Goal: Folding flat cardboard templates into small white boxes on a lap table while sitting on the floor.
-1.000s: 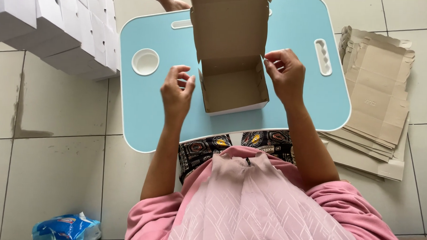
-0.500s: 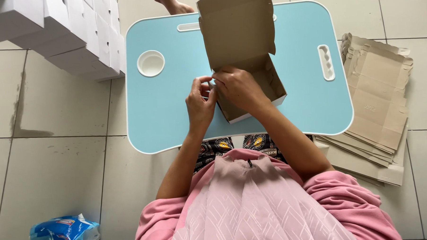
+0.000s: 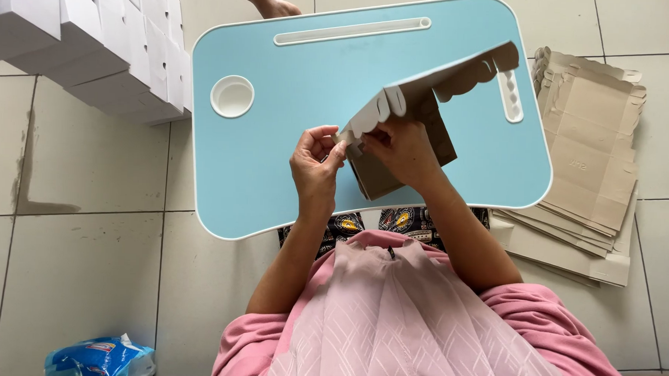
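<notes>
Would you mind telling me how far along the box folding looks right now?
Done: rows of folded white boxes stand stacked at upper left. In hand: the left hand and right hand pinch a half-formed cardboard box with a scalloped flap over the blue lap table. Left: a pile of flat blanks on the right.

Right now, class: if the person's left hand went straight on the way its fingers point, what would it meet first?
The left hand points up and right, so it would likely meet the cardboard box flap it already touches, beside the right hand; depth is uncertain.
</notes>
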